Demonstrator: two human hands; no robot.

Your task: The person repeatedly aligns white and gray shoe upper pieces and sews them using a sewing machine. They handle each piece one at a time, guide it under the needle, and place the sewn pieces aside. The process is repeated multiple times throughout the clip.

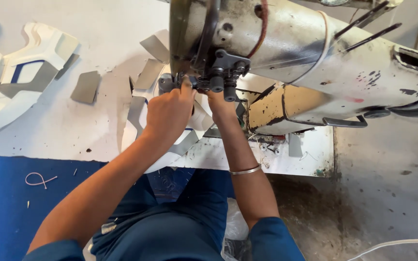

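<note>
stack of white shoe-upper pieces (10, 72) with blue and grey trim at 10 o'clock on the white table (97, 29); loose grey cut piece (85, 87) beside it; left hand (168, 113) near centre, fingers curled, pinching the white and grey workpiece (139, 113) up at the needle area (192, 83); right hand (221, 104) just right of it, under the presser parts, grip hidden, cannot tell; worn cream sewing machine (315, 53) running off to 2 o'clock; metal bangle (246, 170) on right wrist.

White shoe-upper pieces (20, 67) lie upper left, grey cut patches (85, 87) beside them, and a thread scrap (38, 179) lower left.
</note>
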